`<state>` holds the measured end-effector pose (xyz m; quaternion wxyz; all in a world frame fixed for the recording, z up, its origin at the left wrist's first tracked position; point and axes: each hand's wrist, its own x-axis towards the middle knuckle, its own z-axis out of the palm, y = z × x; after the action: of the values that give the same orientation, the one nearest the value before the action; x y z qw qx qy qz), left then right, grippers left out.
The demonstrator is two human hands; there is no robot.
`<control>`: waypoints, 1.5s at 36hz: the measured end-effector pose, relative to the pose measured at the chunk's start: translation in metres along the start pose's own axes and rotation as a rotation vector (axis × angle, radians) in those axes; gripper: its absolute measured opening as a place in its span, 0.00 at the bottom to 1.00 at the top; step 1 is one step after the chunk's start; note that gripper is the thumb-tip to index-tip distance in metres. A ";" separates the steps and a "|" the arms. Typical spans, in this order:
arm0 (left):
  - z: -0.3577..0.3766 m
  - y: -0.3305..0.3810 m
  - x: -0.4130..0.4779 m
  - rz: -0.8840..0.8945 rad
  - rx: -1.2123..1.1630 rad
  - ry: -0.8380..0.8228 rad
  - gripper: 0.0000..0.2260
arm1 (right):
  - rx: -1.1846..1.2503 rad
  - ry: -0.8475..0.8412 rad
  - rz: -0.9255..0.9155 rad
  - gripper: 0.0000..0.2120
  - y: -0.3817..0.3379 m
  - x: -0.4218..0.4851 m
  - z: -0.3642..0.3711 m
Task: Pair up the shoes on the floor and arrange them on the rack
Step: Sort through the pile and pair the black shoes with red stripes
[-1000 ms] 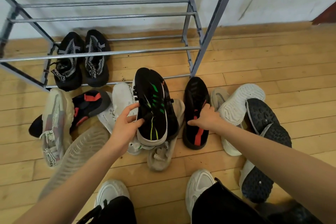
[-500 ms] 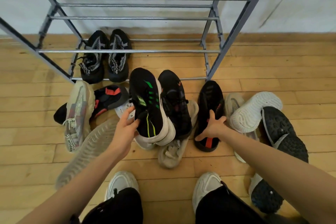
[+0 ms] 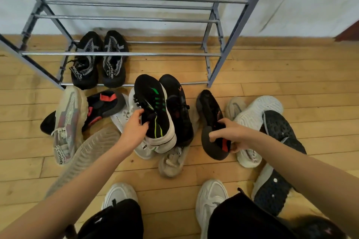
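Note:
My left hand [image 3: 136, 128] grips a black shoe with green stripes and a white sole [image 3: 155, 108] by its collar. Its black partner [image 3: 177, 108] lies right beside it. My right hand [image 3: 231, 134] holds a black shoe with a red tab [image 3: 210, 118] at its heel, tilted up off the floor. Another black shoe with red patches [image 3: 101, 106] lies at the left, partly under a pale mesh shoe [image 3: 67, 122]. A grey metal rack [image 3: 124, 54] stands ahead, with a black-and-grey pair [image 3: 99, 60] on its lowest tier.
Loose shoes crowd the wooden floor: a white one [image 3: 124, 116] under my left hand, a beige one [image 3: 174, 159], an upturned pale sole [image 3: 89, 155], white shoes [image 3: 254, 120] and dark-soled shoes [image 3: 279, 134] at the right. My own white shoes [image 3: 211, 200] are below.
My right hand has closed around the heel of the black shoe with the red tab and tipped it up. My left hand keeps its hold on the green-striped shoe.

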<state>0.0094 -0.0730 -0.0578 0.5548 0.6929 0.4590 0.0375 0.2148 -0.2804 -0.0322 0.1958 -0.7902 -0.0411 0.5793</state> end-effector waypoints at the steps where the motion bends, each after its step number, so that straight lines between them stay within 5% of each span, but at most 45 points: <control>1: 0.000 0.000 0.001 0.000 -0.002 -0.002 0.21 | 0.014 -0.030 -0.014 0.44 0.003 -0.004 0.000; 15: -0.006 -0.013 -0.005 0.085 -0.104 -0.035 0.17 | -0.017 0.005 -0.554 0.35 -0.025 -0.030 0.011; 21: -0.035 -0.012 -0.007 0.117 -0.204 -0.174 0.09 | -0.147 0.039 -0.554 0.33 -0.096 -0.018 0.043; 27: -0.092 -0.016 0.036 0.145 0.419 0.265 0.14 | -0.404 0.127 -0.629 0.30 -0.124 0.004 0.070; 36: -0.092 -0.034 0.079 0.132 0.977 0.153 0.29 | -0.470 0.131 -0.582 0.28 -0.130 0.013 0.068; 44: -0.086 -0.033 0.093 0.200 1.220 0.175 0.27 | -0.407 0.108 -0.577 0.23 -0.134 0.013 0.071; 54: -0.107 -0.022 0.060 0.324 0.845 0.324 0.23 | -0.356 0.075 -0.570 0.23 -0.130 0.010 0.066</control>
<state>-0.0293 0.0455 -0.0614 0.1328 0.9057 0.4005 0.0409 0.1778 -0.1401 -0.0116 0.2102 -0.7896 -0.3536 0.4554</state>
